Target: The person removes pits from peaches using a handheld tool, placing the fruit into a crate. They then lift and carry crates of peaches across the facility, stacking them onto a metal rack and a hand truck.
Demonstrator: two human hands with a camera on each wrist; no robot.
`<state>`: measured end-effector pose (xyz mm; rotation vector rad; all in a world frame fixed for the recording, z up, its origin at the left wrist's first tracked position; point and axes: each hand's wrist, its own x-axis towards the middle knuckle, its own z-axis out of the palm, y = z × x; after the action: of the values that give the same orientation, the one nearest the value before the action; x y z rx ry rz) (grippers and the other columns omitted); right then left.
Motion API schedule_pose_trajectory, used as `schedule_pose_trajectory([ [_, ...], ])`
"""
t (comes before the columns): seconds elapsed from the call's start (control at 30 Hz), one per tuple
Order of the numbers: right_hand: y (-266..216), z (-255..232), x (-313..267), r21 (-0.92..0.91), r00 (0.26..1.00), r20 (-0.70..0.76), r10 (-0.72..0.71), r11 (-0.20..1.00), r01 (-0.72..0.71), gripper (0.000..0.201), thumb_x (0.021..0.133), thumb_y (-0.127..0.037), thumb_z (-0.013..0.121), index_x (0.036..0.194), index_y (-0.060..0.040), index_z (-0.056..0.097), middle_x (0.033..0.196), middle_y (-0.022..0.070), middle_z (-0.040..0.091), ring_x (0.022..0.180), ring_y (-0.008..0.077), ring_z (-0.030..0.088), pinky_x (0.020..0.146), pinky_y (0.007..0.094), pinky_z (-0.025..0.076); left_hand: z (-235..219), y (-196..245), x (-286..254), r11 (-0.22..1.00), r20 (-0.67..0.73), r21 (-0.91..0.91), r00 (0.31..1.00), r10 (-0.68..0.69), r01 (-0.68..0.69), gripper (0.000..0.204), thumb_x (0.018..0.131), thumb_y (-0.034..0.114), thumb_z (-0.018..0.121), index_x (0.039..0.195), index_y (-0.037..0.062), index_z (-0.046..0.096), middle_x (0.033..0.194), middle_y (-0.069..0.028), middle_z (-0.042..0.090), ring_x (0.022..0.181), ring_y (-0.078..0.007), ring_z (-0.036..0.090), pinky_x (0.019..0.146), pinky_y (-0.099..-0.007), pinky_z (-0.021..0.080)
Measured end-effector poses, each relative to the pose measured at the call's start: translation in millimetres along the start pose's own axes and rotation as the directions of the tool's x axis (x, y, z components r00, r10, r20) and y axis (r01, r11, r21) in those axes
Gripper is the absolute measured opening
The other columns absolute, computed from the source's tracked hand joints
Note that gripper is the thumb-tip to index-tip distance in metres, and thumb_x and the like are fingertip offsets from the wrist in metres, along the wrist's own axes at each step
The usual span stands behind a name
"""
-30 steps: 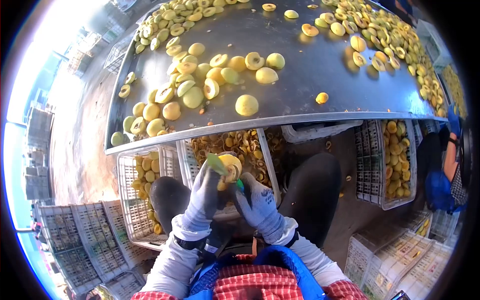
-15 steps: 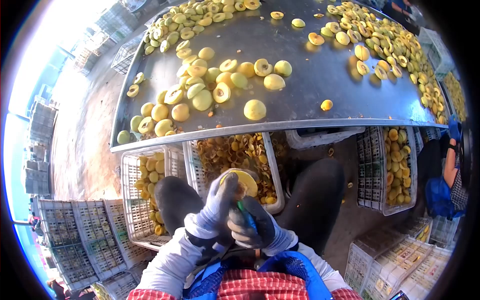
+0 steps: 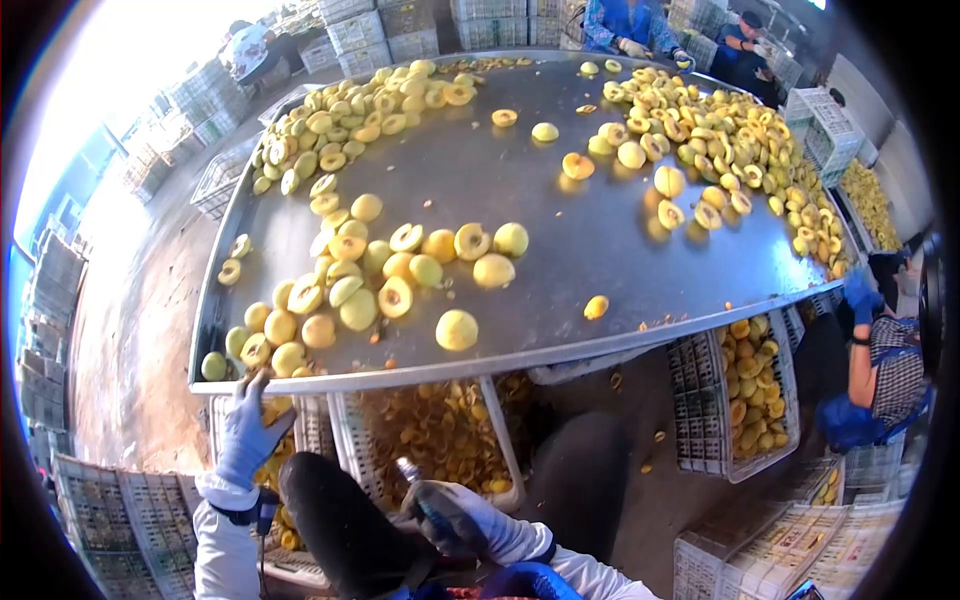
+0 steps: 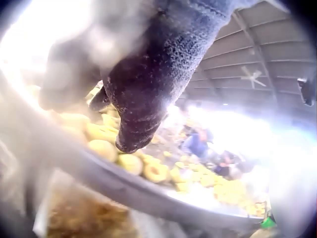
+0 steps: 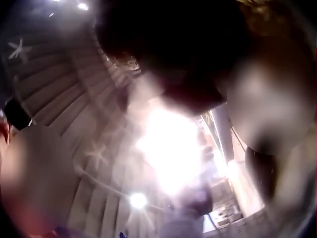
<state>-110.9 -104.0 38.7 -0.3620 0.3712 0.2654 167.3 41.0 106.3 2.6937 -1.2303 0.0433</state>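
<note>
My gloved left hand [image 3: 252,432] reaches to the near left corner of the metal table, fingertips right at its rim. No fruit shows in its grasp. In the left wrist view, the dark-coated fingers [image 4: 141,106] point down, spread apart, over yellow peaches [image 4: 101,148] behind the rim. Close by on the table lie whole and halved peaches [image 3: 288,358]. Low over my lap, my gloved right hand [image 3: 455,515] grips a small hand tool [image 3: 408,468] with a shiny metal tip; its handle is mostly hidden in the fist. Glare and dark shapes fill the right wrist view.
The metal table [image 3: 520,300] bears peach heaps at both far sides. Below its near edge stand a crate of scraps [image 3: 345,440] and, to the right, a crate of peaches [image 3: 690,410]. Stacked crates [image 3: 120,510] flank me. Another person [image 3: 880,380] sits at right; others work beyond.
Both hands were together over the scrap crate at a peach half. They have parted: my left hand moved left to the table edge, the fruit gone from it. My right keeps the tool. The view tilted up.
</note>
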Motion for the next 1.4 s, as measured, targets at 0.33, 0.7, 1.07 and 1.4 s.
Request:
schedule_pose_trajectory([
  [0.33,-69,-36,31,-0.963,0.838,-0.021,-0.546,0.236,0.129,0.026,0.090,-0.030,0.060,0.096,-0.0050,0.054,0.076,0.0199,0.060,0.070,0.0379,0.060,0.060,0.0409,0.046,122,242,288,0.723,0.064,-0.031,0.721,0.690,-0.690,0.067,0.075,0.046,0.067,0.133,0.0187,0.046,0.124,-0.0178,0.047,0.114,-0.0363,0.049,0.093,-0.0465,0.043],
  [0.7,-71,-39,36,-0.961,0.815,0.044,-0.578,0.199,0.194,0.026,0.088,-0.029,0.062,0.093,-0.0055,0.053,0.074,0.0193,0.058,0.070,0.0387,0.058,0.059,0.0421,0.044,151,180,250,0.743,0.157,-0.513,0.804,0.574,-0.430,0.063,0.076,0.027,0.072,0.130,0.0093,0.043,0.110,-0.0165,0.055,0.099,-0.0291,0.058,0.086,-0.0385,0.048],
  [1.07,-56,-31,-1,-0.529,0.722,-0.175,-0.669,0.682,0.504,0.013,0.095,-0.016,0.050,0.098,-0.0034,0.054,0.072,0.0049,0.059,0.061,0.0069,0.053,0.052,0.0238,0.041,69,168,59,-0.094,0.299,-0.944,0.941,0.158,0.316,0.046,0.092,0.034,0.045,0.119,-0.0036,0.051,0.106,-0.0140,0.060,0.096,-0.0215,0.061,0.088,-0.0345,0.049],
  [1.4,-31,-2,0,-0.961,0.445,0.035,-0.895,0.092,0.260,0.018,0.090,-0.018,0.057,0.095,-0.0010,0.053,0.075,0.0204,0.059,0.068,0.0384,0.061,0.058,0.0401,0.046,70,192,-14,-0.145,0.304,-0.946,0.949,-0.087,0.290,0.042,0.093,0.029,0.054,0.119,-0.0033,0.049,0.101,-0.0090,0.060,0.091,-0.0135,0.058,0.079,-0.0257,0.049],
])
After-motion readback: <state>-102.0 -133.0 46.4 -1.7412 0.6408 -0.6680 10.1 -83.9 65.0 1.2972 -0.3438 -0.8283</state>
